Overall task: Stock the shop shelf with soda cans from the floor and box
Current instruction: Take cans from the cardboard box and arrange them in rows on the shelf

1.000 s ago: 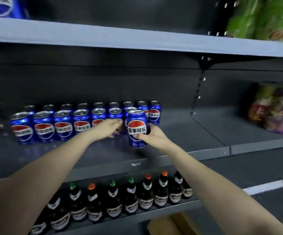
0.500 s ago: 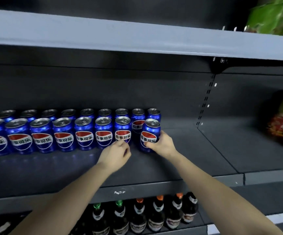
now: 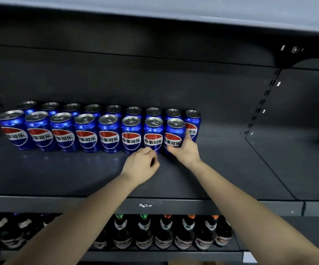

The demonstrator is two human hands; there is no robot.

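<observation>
Gripping 百事可乐 can (image 3: 174, 137), right hand (image 3: 186, 151).

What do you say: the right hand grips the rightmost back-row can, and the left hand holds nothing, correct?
No. The head view shows the right hand gripping the rightmost front-row can; the left hand holds nothing.

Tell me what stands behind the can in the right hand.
A back-row can, only its lid showing; the held can, gripped by the right hand, covers its body.
</observation>
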